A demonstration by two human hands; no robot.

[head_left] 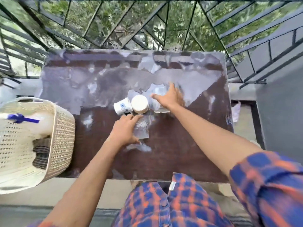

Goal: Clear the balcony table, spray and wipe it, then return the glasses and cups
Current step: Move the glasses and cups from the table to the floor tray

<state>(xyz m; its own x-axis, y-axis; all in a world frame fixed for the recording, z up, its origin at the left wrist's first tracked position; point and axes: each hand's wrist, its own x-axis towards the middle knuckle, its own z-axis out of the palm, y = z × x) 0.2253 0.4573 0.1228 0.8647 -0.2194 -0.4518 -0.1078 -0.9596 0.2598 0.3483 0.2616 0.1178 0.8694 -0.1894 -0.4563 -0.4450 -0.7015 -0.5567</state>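
The dark brown balcony table (180, 153) has a glossy, reflective top. At its middle stand a white cup with a blue flower print (122, 107) and a plain white upturned cup (139, 104), touching each other. My left hand (125, 130) wraps around a clear glass (142, 128) just in front of the cups. My right hand (170, 96) reaches over a second clear glass (159, 105) to the right of the white cup, fingers spread on it; the frame is blurred there.
A cream woven basket (62, 128) sits at the table's left, holding a spray bottle with a blue trigger (24, 119) and a dark striped cloth (41, 151). Black metal railing (246, 38) surrounds the far and right sides. A pale cloth (236, 112) hangs by the table's right edge.
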